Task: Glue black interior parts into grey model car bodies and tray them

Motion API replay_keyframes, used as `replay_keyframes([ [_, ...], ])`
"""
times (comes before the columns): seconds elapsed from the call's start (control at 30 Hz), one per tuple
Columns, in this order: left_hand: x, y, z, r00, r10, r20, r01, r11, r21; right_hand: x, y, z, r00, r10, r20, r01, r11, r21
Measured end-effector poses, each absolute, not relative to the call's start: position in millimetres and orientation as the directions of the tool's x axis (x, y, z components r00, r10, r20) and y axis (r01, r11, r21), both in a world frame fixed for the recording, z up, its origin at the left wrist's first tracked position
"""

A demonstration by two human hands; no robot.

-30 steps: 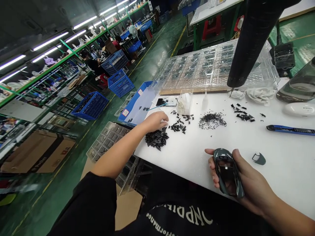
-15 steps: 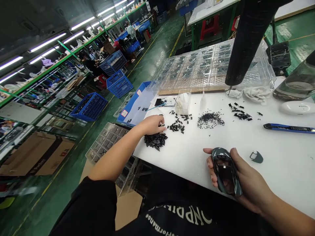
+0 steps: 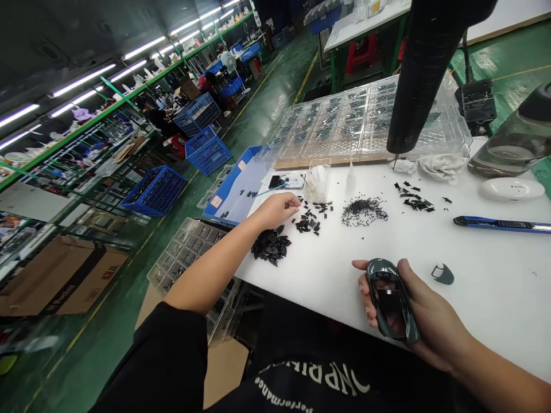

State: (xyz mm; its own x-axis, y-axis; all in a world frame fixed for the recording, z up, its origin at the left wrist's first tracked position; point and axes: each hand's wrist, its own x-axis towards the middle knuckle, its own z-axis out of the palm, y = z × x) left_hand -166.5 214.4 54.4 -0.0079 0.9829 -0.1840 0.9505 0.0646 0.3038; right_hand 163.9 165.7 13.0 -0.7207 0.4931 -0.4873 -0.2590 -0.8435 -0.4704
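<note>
My right hand (image 3: 425, 307) holds a dark grey model car body (image 3: 381, 268) above the front of the white table, fingers along one side and thumb on the other. The car's glossy dark window area faces up. My left hand (image 3: 279, 210) is over the left part of the table with its fingers curled together; whatever lies in them is hidden. Just below it is a heap of black plastic pieces (image 3: 271, 248). Close to its fingertips are scattered small black rectangles (image 3: 308, 222). A small curved grey part (image 3: 444, 274) lies right of the car.
A pile of tiny black bits (image 3: 365, 210) and dark pieces (image 3: 415, 202) lie mid-table. A blue cutter knife (image 3: 499, 223) lies at the right. Behind stand a clear compartment tray (image 3: 331, 150) and a blue bin (image 3: 228, 195). A black electric screwdriver (image 3: 415, 92) hangs overhead.
My left hand has moved from the heap of black pieces slightly up and right, towards the small rectangles. My right hand still holds the car body; the view has shifted slightly.
</note>
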Motion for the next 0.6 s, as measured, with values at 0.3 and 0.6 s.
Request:
replay_keyframes([
  [0.3, -153.2, 215.0, 35.0, 0.000, 0.993, -0.114, 0.982, 0.022, 0.188, 163.7, 164.6, 16.5, -0.714, 0.494, -0.496, -0.265, -0.847, -0.461],
  [0.6, -145.0, 218.2, 30.1, -0.067, 0.997, -0.049, 0.974, 0.076, 0.215, 162.5, 165.2, 18.6, -0.709, 0.494, -0.504, -0.259, -0.846, -0.466],
])
